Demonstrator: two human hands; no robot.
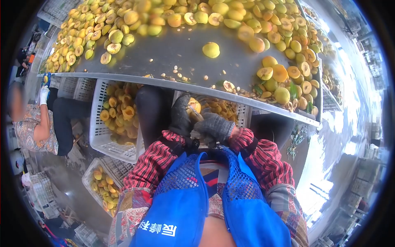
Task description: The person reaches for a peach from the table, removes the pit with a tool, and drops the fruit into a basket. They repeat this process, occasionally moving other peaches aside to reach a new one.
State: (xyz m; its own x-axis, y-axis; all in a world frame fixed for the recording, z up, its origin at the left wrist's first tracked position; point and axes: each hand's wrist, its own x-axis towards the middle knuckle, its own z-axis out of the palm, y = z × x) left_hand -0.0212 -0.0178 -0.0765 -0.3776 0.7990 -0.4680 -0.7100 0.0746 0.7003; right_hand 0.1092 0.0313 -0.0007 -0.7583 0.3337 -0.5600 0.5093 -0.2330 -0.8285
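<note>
Evidently left hand (181, 118) grips yellow fruit (194, 106), right hand (214, 126) curled beside.

Gloved left hand (181, 118) grips a yellow fruit (194, 106), right hand (214, 126) against it, beneath the fruit-heaped table (173, 51)

One yellow peach (193, 106), round and smooth-skinned, only its upper side showing. Gripped upright in the dark-gloved left hand (181, 118), touched from the lower right by the gloved right hand (214, 126). Held just under the table edge (230, 94).
</note>
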